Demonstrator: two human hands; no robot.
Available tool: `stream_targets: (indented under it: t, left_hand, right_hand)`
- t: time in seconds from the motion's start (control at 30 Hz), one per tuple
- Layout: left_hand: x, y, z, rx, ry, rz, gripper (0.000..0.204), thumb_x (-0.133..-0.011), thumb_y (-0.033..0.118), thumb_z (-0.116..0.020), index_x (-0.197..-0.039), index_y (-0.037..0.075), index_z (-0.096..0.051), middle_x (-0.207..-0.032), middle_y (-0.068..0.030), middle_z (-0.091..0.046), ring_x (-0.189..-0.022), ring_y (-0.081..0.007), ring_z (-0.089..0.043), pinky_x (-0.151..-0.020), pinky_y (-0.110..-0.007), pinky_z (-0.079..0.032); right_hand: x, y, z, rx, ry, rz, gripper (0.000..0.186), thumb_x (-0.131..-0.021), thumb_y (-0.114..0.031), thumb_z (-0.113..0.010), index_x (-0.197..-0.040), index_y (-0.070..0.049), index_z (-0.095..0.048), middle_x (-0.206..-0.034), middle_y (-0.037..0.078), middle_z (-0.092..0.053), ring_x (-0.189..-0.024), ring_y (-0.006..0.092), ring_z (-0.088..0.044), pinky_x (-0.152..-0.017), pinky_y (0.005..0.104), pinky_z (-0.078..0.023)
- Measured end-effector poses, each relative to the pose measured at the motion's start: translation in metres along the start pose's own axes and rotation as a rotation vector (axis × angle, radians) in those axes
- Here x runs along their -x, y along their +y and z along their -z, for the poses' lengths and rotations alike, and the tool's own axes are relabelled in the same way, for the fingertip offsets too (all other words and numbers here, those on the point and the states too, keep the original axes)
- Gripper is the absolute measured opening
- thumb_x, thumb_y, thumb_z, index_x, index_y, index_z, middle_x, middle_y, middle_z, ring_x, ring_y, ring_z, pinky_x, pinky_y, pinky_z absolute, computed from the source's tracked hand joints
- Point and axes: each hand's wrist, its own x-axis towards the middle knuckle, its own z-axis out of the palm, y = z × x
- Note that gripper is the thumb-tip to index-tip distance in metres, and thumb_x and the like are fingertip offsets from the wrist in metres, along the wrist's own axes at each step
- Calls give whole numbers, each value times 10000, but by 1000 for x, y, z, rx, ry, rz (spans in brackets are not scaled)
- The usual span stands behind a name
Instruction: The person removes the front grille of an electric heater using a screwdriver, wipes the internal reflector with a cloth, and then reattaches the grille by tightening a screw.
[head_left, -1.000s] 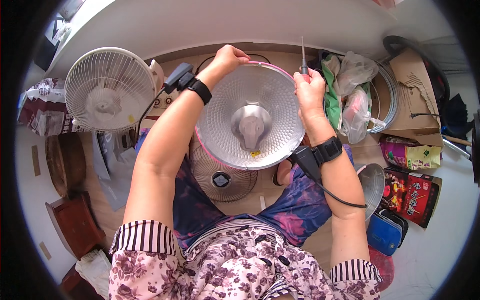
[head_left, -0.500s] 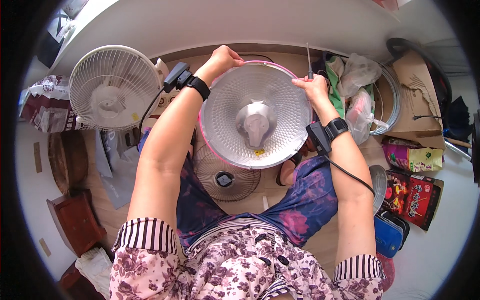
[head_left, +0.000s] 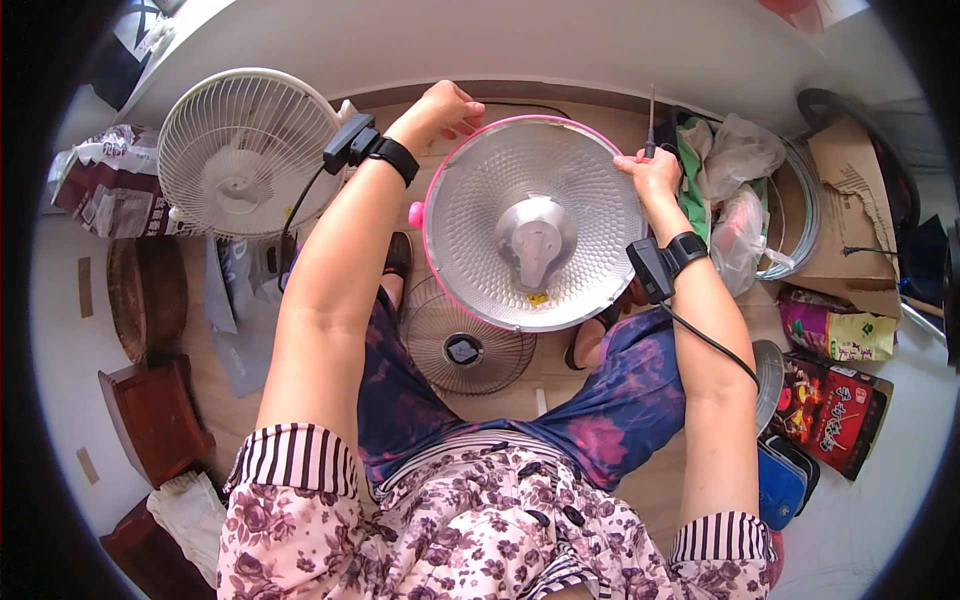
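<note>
Left hand (head_left: 442,110) partly open, beside heater (head_left: 475,220) at eleven o'clock; right hand (head_left: 655,174) at two o'clock, gripping screwdriver (head_left: 651,138).

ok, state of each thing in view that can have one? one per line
Left hand: fingers bent, just left of the dish; small item in grip, cannot tell
Right hand: closed on the screwdriver
Screwdriver: held, tip up
Heater dish: reflector exposed, no guard over it
Round wire guard: between the legs, partly covered by dish
White fan: guard on; running, cannot tell
Cardboard box: torn
</note>
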Motion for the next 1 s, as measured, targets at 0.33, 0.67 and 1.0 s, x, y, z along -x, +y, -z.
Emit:
stream_targets:
  t: [0.33, 0.67, 1.0]
  left_hand:
    - [8, -15, -1, -121, -14, -24, 185, -780, 204, -721, -892, 58, -708, -834, -65, -684, -770, -154, -647, -686, -321, -538]
    - [3, -7, -29, -538, 182, -257, 168, -765, 85, -611, -907, 14, -664, -860, -158, -667, -801, -237, -645, -718, -341, -510]
    - [-1, -9, -35, -533, 172, -361, 353, -740, 3, -536, -1088, 10, -594, -990, -183, -643, -980, -284, -610, -862, -367, -475]
  right_hand:
    - [-3, 4, 7, -252, -152, -112, 316, -667, -94, -801, -682, -114, -486, -611, -28, -509, -490, 72, -428, -438, 255, -332]
    - [-25, 29, 4, -224, -144, 16, 275, -651, -51, -783, -689, -90, -513, -643, 33, -612, -599, 110, -584, -545, 276, -454]
    - [-19, 31, -6, -229, -119, 149, 284, -617, -100, -817, -660, -78, -537, -669, 71, -673, -612, 131, -629, -592, 285, -496]
